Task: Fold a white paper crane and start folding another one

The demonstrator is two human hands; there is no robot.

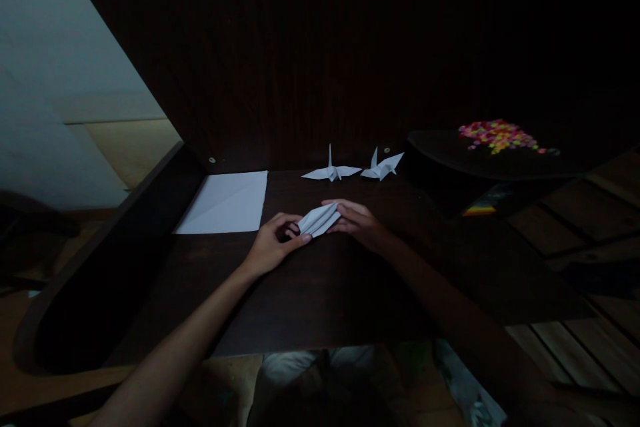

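Note:
A folded piece of white paper with several lengthwise layers is held between my two hands above the dark desk. My left hand grips its left end, thumb along the lower edge. At the other end, my right hand pinches the upper right tip between thumb and fingers. Just beyond the hands stand two white paper cranes, a left one with spread wings and a right one tilted. To the left lies a stack of white paper sheets, the top one showing a diagonal crease.
The dark wooden desk has a tall back panel and a raised left side panel. On a rounded shelf at the right sits a heap of small colourful pieces. Wooden slats show at lower right. The scene is dim.

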